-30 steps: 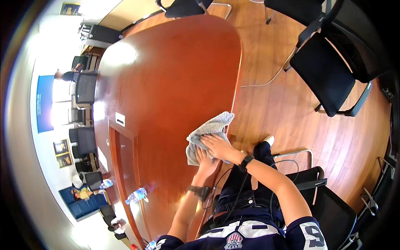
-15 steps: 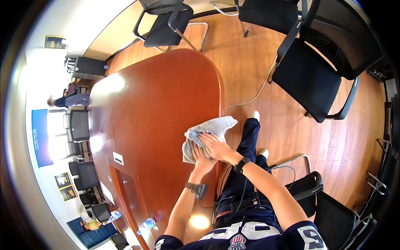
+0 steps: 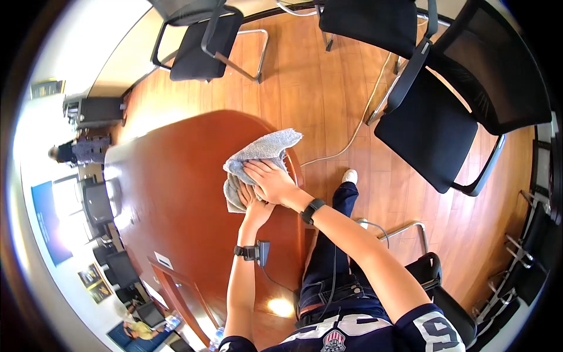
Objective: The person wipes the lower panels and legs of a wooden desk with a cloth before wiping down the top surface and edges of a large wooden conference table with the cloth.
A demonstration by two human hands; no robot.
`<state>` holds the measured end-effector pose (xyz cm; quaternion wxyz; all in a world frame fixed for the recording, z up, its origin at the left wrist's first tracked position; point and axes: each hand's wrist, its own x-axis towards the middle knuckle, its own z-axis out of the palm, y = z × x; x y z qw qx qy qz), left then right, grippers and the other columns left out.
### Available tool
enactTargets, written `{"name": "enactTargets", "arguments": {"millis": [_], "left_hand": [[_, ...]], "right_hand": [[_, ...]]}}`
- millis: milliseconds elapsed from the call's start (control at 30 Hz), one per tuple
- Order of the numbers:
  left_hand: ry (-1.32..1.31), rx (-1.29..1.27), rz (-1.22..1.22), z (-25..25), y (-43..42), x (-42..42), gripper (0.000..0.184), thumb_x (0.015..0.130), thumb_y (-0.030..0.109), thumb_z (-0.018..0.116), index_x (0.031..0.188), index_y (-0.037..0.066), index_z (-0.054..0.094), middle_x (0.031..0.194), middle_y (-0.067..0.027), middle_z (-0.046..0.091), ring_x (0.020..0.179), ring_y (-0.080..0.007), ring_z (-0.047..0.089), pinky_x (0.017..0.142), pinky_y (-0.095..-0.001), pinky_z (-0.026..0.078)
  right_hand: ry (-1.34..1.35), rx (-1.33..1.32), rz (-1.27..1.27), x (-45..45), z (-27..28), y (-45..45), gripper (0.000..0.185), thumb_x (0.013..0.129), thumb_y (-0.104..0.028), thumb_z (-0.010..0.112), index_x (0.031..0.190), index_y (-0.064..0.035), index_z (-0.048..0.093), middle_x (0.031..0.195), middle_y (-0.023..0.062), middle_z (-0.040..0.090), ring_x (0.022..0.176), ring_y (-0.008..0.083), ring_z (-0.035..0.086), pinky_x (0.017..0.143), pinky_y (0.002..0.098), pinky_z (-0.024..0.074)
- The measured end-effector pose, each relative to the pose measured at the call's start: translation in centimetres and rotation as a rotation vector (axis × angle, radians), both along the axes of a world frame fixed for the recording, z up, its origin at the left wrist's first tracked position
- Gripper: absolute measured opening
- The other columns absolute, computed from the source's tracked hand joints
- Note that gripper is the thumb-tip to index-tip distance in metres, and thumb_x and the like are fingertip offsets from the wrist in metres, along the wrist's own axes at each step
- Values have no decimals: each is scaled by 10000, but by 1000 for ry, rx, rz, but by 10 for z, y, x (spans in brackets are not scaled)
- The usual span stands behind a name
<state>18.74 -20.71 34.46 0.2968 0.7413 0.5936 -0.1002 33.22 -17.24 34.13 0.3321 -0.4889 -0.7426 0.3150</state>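
A grey cloth [image 3: 264, 146] lies bunched on the reddish-brown table [image 3: 176, 176] near its right edge, one corner sticking out past the edge. My right hand [image 3: 271, 180] presses flat on the cloth with fingers stretched out. Just below and to its left, my left hand [image 3: 253, 205] also rests on the cloth, its fingers spread and their tips partly in the folds. The two hands touch near the wrists. Each wrist wears a black band, and a cable runs from the device on the left one.
Black chairs [image 3: 428, 129] stand on the wooden floor at the right and beyond the table's end [image 3: 205, 50]. A pale cable [image 3: 352, 138] crosses the floor. At the table's left are more chairs [image 3: 98, 199], a person [image 3: 82, 151] and a bottle [image 3: 216, 337].
The view has shifted forward toward the table's rounded end. Both hands and the cloth have moved along the right edge toward that end, still together.
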Motion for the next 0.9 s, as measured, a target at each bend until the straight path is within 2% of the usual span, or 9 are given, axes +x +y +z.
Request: {"name": "enactTargets", "arguments": {"millis": [200,333,400,600,667,733,800,867,900], "left_hand": [[144,-143,-149,5,47,9,788,865,487,466,1426,39,139,1450,-308,-45,1331,-459,-129,1068,-523,-75],[47,-37,-186,-1,57,8,870,846,532,468,1432,37,58,1443,-310,-99,1320,-462,-169,1062,-529,-96],[174,-96,-293,2,70,15,915,829,534,489,1431,31,18,1441,-309,-115,1324,-461,-159,1061,-535,-93],[-41,76,-418,7,81,74,914,751,398,624,1405,-16,138,1442,-314,22,1345,-455,-58,1068,-557,-25],[-99,206,-581,14,75,109,844,709,206,654,1379,-39,203,1409,-277,224,1345,-403,134,1078,-537,77],[-276,73,-616,23,62,156,767,705,91,620,1359,-55,249,1328,-267,373,1259,-393,331,1049,-481,241],[-570,-53,-668,-10,38,193,689,711,26,589,1342,-30,316,1177,-273,510,1089,-400,498,950,-438,383],[-413,-255,-758,-1,7,237,643,737,53,573,1347,102,374,1010,-277,585,967,-388,577,861,-453,437],[-433,-249,-784,1,3,253,643,737,53,573,1347,102,374,1010,-277,585,967,-388,577,861,-453,437]], "right_hand": [[24,23,-54,14,-7,32,458,808,-172,523,1229,1,471,1322,120,457,1249,246,389,1077,371,252],[-8,26,-184,10,-10,31,417,832,-132,451,1229,-7,473,1327,121,455,1256,244,387,1080,360,244],[-109,61,-229,19,-1,32,413,832,-124,446,1228,-10,464,1320,125,459,1249,245,390,1051,370,291],[-235,-120,-203,91,-3,14,373,834,-125,461,1197,-36,453,1273,142,490,1003,288,560,818,390,468],[-176,-272,-176,139,-4,-14,357,844,-122,462,1194,-50,446,1232,148,522,880,312,617,719,391,510],[-243,-339,-230,188,5,-57,306,847,-114,462,1147,-56,473,1090,134,597,849,310,624,708,382,506],[-225,-557,-406,227,33,-114,265,864,-139,459,1115,-58,491,1000,142,623,846,302,631,699,385,502],[-315,-812,-431,260,64,-173,258,875,-179,481,1107,-68,506,977,162,633,909,285,631,739,378,497],[-328,-810,-463,271,71,-181,258,875,-179,481,1107,-68,506,977,162,633,909,285,631,739,378,497]]}}
